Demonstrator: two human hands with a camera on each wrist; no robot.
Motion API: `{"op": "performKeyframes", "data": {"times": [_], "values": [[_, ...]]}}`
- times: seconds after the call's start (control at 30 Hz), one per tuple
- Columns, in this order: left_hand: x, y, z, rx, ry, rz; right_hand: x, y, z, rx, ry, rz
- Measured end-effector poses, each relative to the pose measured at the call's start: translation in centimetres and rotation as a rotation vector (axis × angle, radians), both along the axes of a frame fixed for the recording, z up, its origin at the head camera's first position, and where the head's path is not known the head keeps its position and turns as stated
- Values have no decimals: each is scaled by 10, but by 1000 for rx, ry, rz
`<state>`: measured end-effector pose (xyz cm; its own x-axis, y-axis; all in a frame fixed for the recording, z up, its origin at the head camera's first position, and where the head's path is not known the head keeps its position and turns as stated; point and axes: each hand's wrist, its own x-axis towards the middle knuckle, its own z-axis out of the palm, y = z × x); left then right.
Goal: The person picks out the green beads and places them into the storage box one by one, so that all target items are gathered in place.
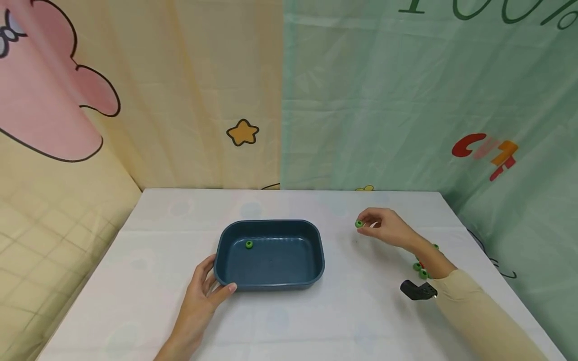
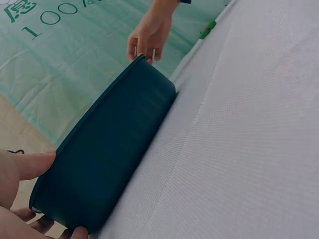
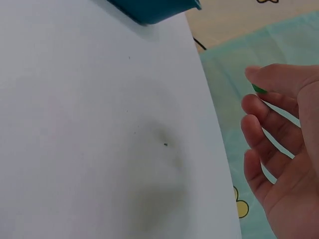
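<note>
Right grip point(image 1: 384, 226) pinches a green bead point(image 1: 358, 223); left grip point(image 1: 203, 288) holds tray's edge point(image 1: 280, 287), well apart.

beads point(image 1: 423, 274) partly behind forearm point(image 1: 434, 259), lettering point(image 1: 510, 21) cropped

A white-topped table point(image 1: 307, 326) carries a dark blue tray point(image 1: 280, 268). Well to the tray's right, green beads point(image 1: 423, 274) lie clustered, partly hidden; a red bit point(image 1: 421, 263) among them is hard to make out.
</note>
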<state>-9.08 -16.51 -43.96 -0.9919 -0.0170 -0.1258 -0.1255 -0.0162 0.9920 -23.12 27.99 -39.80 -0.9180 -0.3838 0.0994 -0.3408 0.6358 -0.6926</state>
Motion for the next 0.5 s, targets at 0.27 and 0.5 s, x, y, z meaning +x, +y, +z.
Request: {"op": "performKeyframes", "data": {"times": [0.27,0.5], "values": [[0,0,0,5,10,-3,-14,-29,9,-18,-29,79],[-1,0,0,15,4,-4,-24,-57,14,-9,-20,135]]}}
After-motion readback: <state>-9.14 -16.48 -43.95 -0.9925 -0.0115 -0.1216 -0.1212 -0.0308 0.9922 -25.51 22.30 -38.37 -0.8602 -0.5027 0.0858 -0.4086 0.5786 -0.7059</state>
